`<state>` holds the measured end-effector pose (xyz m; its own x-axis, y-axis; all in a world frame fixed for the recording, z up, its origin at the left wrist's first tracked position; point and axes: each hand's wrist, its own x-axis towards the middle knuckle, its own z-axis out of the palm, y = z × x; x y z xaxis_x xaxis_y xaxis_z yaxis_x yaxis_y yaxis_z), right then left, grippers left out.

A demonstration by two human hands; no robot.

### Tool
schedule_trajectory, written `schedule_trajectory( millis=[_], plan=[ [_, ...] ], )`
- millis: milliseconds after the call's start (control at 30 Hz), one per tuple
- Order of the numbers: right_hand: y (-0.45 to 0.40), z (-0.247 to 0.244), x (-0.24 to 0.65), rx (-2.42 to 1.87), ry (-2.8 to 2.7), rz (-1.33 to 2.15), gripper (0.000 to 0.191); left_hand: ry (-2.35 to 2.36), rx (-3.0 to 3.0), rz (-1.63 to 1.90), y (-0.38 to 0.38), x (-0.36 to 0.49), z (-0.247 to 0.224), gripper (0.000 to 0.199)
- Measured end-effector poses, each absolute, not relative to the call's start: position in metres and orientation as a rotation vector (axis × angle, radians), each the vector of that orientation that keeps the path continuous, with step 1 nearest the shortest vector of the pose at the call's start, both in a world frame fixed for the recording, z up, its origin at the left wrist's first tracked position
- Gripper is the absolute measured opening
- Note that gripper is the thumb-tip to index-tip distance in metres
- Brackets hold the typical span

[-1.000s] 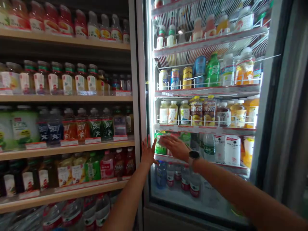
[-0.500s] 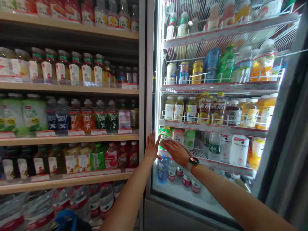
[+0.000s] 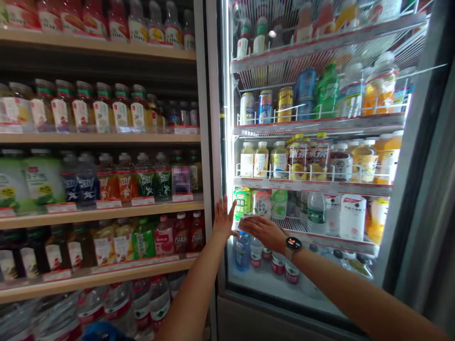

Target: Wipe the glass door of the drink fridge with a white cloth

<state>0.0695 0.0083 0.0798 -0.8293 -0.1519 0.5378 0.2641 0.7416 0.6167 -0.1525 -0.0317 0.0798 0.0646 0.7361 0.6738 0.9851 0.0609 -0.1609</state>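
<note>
My left hand is open, its fingers pointing up and spread, at the left edge of the lit drinks fridge. Just right of it, my right hand lies flattened at the fridge's glass front, fingers together and pointing left. A thin pale cloth shows along its fingertips, mostly hidden by the hand. A dark-faced watch is on my right wrist. Behind the glass, a green drink carton stands just above the right fingers, and a blue bottle stands below them.
To the left, wooden shelves hold rows of bottled drinks with price tags. Wire racks inside the fridge carry cans, bottles and cartons. A dark frame edges the fridge's right side. Something blue shows at the bottom edge.
My right hand has slid down a little along the glass with the cloth. My left hand stays at the fridge edge. The view has shifted slightly.
</note>
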Motion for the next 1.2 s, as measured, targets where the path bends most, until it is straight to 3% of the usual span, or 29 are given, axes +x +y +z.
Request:
schedule_trajectory(
  millis=[233, 367, 933, 1067, 1200],
  plan=[
    [0.012, 0.202, 0.082, -0.318, -2.150, -1.005, 0.062, -1.745, -1.736, -0.489, -0.029, -0.155, 0.080, 0.155],
    [0.011, 0.232, 0.087, -0.520, -1.950, -0.913, 0.059, -1.750, -1.740, -0.488, -0.029, -0.155, 0.080, 0.153],
    [0.006, 0.049, 0.096, -0.142, -2.409, -0.914, 0.067, -1.745, -1.727, -0.514, -0.039, -0.152, 0.083, 0.151],
    [0.009, 0.059, 0.123, -0.099, -2.387, -1.002, 0.067, -1.709, -1.771, -0.658, -0.048, -0.145, 0.079, 0.148],
    [0.013, 0.117, 0.152, -0.281, -2.252, -1.034, 0.074, -1.647, -1.787, -0.812, -0.050, -0.113, 0.089, 0.139]
  ],
)
